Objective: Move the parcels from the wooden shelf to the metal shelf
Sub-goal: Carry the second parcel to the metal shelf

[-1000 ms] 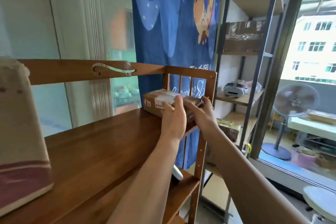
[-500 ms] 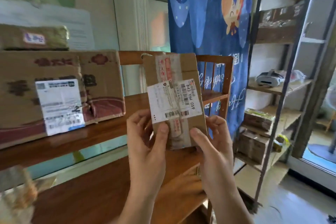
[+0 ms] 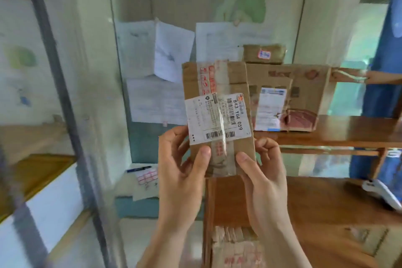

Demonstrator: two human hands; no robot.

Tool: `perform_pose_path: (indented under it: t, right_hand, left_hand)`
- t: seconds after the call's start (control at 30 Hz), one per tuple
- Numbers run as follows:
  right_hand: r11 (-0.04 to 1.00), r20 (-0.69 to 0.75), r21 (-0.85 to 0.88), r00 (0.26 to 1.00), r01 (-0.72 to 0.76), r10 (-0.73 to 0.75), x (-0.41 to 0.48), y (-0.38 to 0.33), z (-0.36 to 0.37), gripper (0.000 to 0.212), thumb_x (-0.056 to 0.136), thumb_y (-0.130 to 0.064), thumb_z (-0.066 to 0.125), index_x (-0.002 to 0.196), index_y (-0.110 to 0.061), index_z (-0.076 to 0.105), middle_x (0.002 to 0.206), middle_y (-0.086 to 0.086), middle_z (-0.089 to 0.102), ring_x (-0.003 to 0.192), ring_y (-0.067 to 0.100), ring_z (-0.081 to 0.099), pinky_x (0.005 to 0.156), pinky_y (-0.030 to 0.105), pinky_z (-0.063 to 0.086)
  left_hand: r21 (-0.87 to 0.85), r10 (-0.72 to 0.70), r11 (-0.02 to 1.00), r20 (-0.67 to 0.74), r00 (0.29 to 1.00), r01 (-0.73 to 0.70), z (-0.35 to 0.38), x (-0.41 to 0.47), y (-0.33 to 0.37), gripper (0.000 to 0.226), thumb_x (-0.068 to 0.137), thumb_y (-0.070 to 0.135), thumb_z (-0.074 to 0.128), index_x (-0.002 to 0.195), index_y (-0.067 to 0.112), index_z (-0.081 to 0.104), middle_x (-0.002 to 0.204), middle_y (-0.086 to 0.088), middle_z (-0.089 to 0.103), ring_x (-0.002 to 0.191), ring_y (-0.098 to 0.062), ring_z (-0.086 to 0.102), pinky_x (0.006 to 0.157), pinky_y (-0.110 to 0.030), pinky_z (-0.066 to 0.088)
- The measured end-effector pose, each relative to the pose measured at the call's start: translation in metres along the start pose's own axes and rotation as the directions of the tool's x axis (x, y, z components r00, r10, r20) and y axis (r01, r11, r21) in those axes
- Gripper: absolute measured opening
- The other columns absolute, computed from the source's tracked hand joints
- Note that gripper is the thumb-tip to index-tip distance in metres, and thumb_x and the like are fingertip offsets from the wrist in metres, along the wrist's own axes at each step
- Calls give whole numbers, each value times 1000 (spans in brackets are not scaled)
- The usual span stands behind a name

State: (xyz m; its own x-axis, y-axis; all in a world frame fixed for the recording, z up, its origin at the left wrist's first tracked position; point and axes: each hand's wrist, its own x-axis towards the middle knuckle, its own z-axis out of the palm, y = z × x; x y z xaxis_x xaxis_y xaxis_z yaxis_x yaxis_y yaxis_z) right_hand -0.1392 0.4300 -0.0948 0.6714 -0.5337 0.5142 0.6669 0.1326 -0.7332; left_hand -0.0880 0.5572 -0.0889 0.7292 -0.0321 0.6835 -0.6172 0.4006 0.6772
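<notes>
At frame centre, the small taped parcel [image 3: 217, 115] stood upright in mid-air, the left hand [image 3: 181, 165] and right hand [image 3: 264, 172] gripping its lower edge; it looked light, stiff, tape-slick. At three o'clock stood the wooden shelf [image 3: 348, 130].

White paper sheets [image 3: 171, 59] hang on the pale wall behind glass. A blue pen [image 3: 139, 169] lies beside a red-printed paper slip [image 3: 148, 177] on a ledge. A blue patterned curtain [image 3: 382, 85] hangs at the right edge.
</notes>
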Motion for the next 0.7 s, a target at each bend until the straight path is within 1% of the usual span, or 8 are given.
perform_pose_path:
  t: [0.07,0.2,0.43,0.47,0.53,0.6,0.67,0.7]
  right_hand:
    - [999,79,25,997,-24,22,-11,24,47,26,75,-20,76,92,-31,60,110,12,67,97,22,70,78,32,60]
    - [997,177,59,984,-44,33,-42,73,141,26,80,-12,73,90,-33,62,106,5,72,95,19,72,75,28,59]
    - [997,141,64,989,-46,37,-85,132,267,24,83,-8,67,96,-27,62,100,-3,74,91,13,72,75,25,59]
    - [997,133,62,990,-53,44,-87,135,276,23,84,-11,67,100,-27,62,103,0,73,93,15,70,75,25,58]
    - [995,119,63,990,-79,71,-88,134,288,24,88,-21,65,111,-30,61,108,6,71,92,16,69,72,26,58]
    - [993,145,22,983,-115,110,-85,127,295,32,92,-43,63,123,-36,60,98,6,73,84,18,70,70,28,57]
    - [990,180,-47,974,-131,138,-77,120,305,54,84,-68,66,126,-37,59,91,5,74,84,24,69,75,37,55]
    - [990,167,-62,976,-130,139,-74,118,310,57,81,-71,66,123,-33,60,91,2,75,86,25,69,76,39,56]
  left_hand:
    - [55,8,998,-47,999,-6,-55,7,11,43,92,19,73,131,17,53,128,-7,72,121,-26,70,92,-52,61]
    - [102,20,995,-101,995,-10,-164,20,31,44,86,31,74,126,29,55,128,-1,73,122,-22,69,93,-50,61]
    - [100,-48,994,-38,998,51,-314,51,46,65,78,35,79,136,25,49,132,5,70,123,-22,69,89,-50,63]
    - [55,-62,996,-28,998,63,-327,54,47,73,78,33,80,142,25,44,137,2,67,124,-23,69,87,-48,64]
    - [-47,-71,996,-30,997,70,-350,61,52,82,81,30,77,150,43,35,149,-6,56,127,-22,67,89,-42,62]
    - [-125,-73,990,-89,993,62,-373,70,58,90,81,37,80,152,55,28,153,-15,51,131,-25,65,97,-44,58]
    - [-223,-103,972,-137,985,71,-395,79,64,88,81,41,81,153,53,32,138,-13,65,121,-26,70,89,-39,59]
    - [-240,-107,968,-144,984,70,-403,82,65,80,87,33,76,155,45,35,127,-6,72,112,-22,72,81,-33,60]
